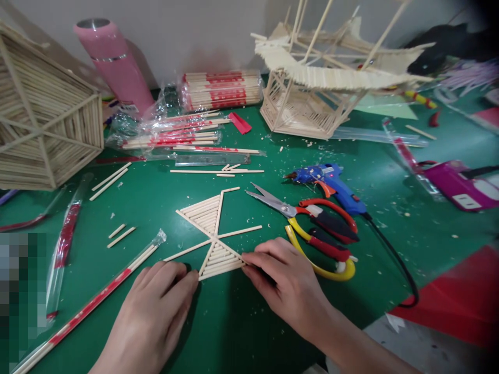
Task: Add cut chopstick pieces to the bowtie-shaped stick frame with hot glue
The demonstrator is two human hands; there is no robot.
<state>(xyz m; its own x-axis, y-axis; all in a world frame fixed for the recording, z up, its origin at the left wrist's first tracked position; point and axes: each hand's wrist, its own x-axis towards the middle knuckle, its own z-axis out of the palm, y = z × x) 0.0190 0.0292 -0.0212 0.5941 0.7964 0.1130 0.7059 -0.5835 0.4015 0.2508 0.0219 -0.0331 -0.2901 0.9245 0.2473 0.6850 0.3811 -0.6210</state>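
A flat stick piece (212, 234) made of chopsticks lies on the green mat (218, 322), with two filled triangular wedges meeting at a centre and bare spokes. My right hand (284, 280) presses its fingertips on the right corner of the near wedge. My left hand (156, 311) rests flat on the mat, fingertips just left of the same wedge, holding nothing. Yellow-and-red shears (312, 228) lie just right of the piece, and a blue glue gun (331, 184) lies beyond them.
A wrapped chopstick pair (89, 304) lies left of my left hand. Loose sticks (216, 171), opened wrappers and chopstick bundles (222, 89) are at the back. Two stick-built models stand at far left (42, 119) and back right (312, 88). A pink bottle (117, 62) stands behind.
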